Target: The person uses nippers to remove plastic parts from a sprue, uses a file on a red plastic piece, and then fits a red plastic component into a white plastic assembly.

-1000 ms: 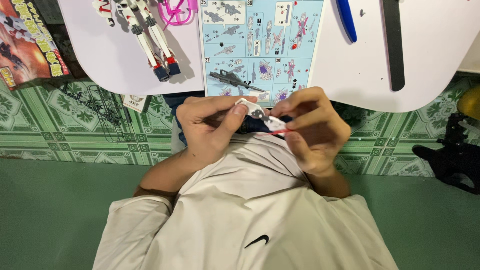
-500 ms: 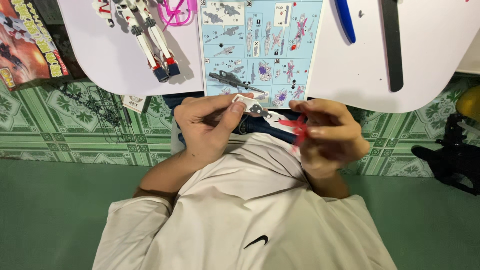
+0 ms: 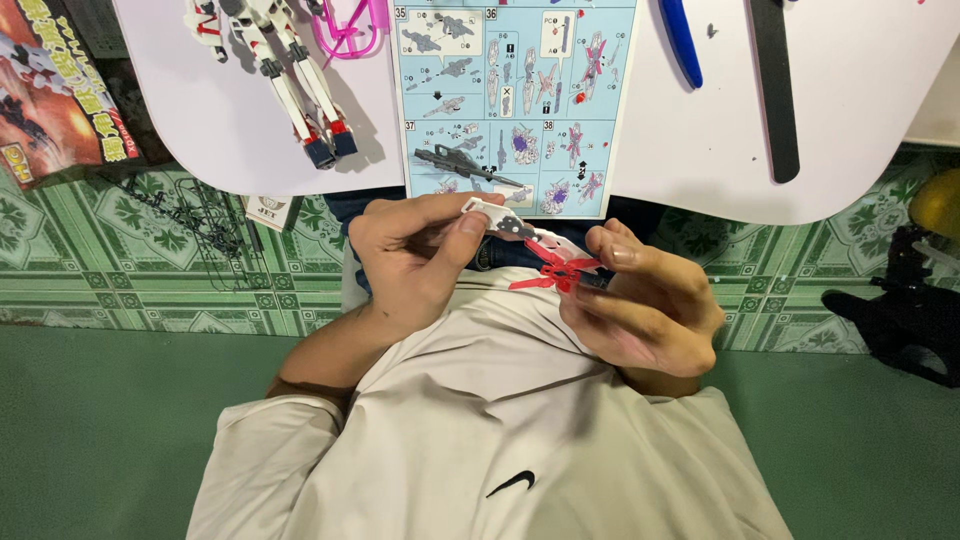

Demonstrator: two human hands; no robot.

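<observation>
White and red plastic is what the model part (image 3: 535, 252) is made of, and it is held between both hands, in front of the chest just below the worktop (image 3: 860, 120) edge. The white end is pinched by the left hand (image 3: 415, 265), thumb clenched on top; the red end is grasped by the fingertips of the right hand (image 3: 645, 305). The long axis of the part runs from upper left to lower right, spanning the gap between the two grips, with neither hand clearly nearer. On the worktop an instruction sheet (image 3: 515, 100) lies just beyond the hands, beside a white robot figure (image 3: 285, 70). No containers are seen.
</observation>
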